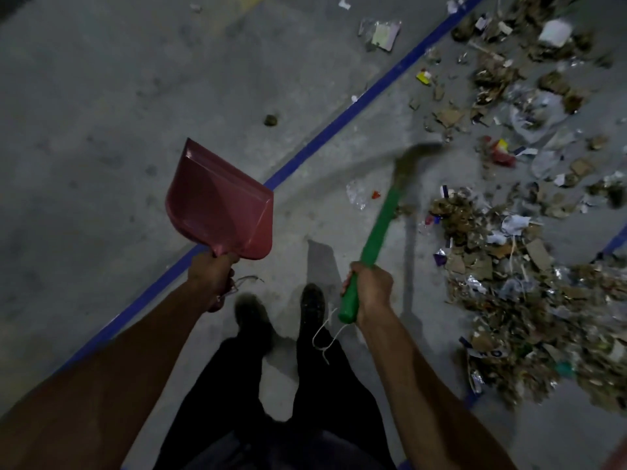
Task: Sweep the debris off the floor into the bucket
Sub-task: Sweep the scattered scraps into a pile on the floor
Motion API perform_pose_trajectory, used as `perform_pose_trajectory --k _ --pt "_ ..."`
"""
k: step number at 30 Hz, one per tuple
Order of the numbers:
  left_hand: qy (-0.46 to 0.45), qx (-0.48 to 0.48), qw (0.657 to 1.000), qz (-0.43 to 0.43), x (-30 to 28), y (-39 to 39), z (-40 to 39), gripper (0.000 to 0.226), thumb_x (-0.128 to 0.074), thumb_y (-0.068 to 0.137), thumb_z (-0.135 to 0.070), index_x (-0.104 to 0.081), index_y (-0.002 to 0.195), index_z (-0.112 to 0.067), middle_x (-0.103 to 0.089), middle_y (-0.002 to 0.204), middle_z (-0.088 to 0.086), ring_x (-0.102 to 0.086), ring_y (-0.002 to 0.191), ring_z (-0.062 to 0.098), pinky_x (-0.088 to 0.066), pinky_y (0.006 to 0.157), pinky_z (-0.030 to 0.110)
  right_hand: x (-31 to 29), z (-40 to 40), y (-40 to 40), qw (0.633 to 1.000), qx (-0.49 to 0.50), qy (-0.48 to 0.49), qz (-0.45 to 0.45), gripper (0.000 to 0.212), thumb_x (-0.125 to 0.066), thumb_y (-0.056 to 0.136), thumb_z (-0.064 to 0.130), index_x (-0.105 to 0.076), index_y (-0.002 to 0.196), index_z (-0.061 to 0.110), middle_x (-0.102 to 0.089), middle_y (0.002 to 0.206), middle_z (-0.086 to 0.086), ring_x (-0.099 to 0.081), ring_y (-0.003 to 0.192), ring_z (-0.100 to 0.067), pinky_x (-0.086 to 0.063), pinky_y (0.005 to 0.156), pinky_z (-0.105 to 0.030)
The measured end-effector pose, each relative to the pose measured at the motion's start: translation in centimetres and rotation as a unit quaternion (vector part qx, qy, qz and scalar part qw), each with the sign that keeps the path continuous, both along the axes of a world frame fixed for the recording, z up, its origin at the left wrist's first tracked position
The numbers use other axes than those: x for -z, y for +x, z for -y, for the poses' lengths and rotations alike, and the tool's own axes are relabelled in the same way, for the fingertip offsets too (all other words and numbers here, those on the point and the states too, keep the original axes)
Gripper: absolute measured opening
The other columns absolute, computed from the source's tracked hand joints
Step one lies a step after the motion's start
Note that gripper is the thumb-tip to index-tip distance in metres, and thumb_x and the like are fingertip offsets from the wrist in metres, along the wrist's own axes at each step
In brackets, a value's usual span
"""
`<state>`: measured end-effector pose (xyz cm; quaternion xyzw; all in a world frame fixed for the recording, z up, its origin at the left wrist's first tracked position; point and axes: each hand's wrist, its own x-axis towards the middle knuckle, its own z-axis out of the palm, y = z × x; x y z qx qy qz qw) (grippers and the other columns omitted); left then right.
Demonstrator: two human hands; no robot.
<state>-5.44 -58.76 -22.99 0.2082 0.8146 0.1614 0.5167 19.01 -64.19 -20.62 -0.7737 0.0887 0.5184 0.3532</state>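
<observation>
My left hand point(212, 271) grips the handle of a red dustpan point(222, 201), held above the floor with its mouth pointing away from me. My right hand point(371, 290) is closed around the green handle of a broom point(376, 228). The broom's brush end point(419, 157) is blurred and hangs near the left edge of the debris. A wide spread of debris point(515, 273), made of cardboard scraps, paper, plastic wrappers and foil, covers the concrete floor on the right. No bucket is in view.
A blue tape line point(325, 134) runs diagonally across the floor from lower left to upper right. Loose scraps point(381, 33) and a small clump point(270, 120) lie left of it. My feet in dark shoes point(281, 313) stand between my hands.
</observation>
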Motion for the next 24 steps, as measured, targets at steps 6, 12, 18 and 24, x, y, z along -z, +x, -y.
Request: perform_pose_trajectory --k 6,12,18,24 --pt "0.004 0.041 0.999 0.004 -0.2 -1.5 -5.1 0.018 -0.069 0.078 -0.016 -0.059 0.063 -0.011 -0.051 0.040 0.001 -0.042 0.026 0.010 -0.035 0.038 0.017 0.6 -0.6 -3.1 0.994 -0.070 -0.034 -0.078 0.003 -0.062 0.086 -0.002 -0.060 0.085 -0.003 -0.054 0.062 -0.013 -0.047 0.031 -0.015 -0.040 0.033 -0.019" --pt "-0.008 0.123 0.992 0.021 0.8 -4.5 -11.5 0.028 -0.065 0.085 -0.014 -0.051 0.061 -0.009 -0.043 0.044 0.006 -0.034 0.022 0.009 -0.026 0.029 0.012 2.6 -1.5 -0.2 0.991 0.101 -0.084 -0.017 0.015 -0.059 0.089 -0.001 -0.052 0.076 0.002 -0.048 0.063 -0.014 -0.046 0.035 -0.017 -0.038 0.034 -0.021" --pt "-0.067 0.186 0.980 -0.013 0.9 -8.9 -17.6 0.024 -0.070 0.080 -0.027 -0.064 0.078 -0.003 -0.055 0.063 0.016 -0.049 0.052 0.026 -0.042 0.057 0.036 -0.4 -5.1 -4.0 0.988 0.155 0.006 0.012 0.015 -0.063 0.087 -0.002 -0.053 0.077 0.003 -0.048 0.049 -0.007 -0.044 0.032 -0.013 -0.037 0.034 -0.019" --pt "-0.095 0.185 0.978 -0.030 1.0 -12.8 -22.2 0.021 -0.068 0.077 -0.024 -0.061 0.075 -0.004 -0.055 0.063 0.014 -0.047 0.046 0.020 -0.043 0.055 0.037 -0.5 -9.2 -12.7 0.997 -0.071 0.006 0.001 0.008 -0.061 0.086 -0.003 -0.060 0.086 0.005 -0.056 0.054 -0.006 -0.051 0.040 -0.016 -0.043 0.039 -0.023"
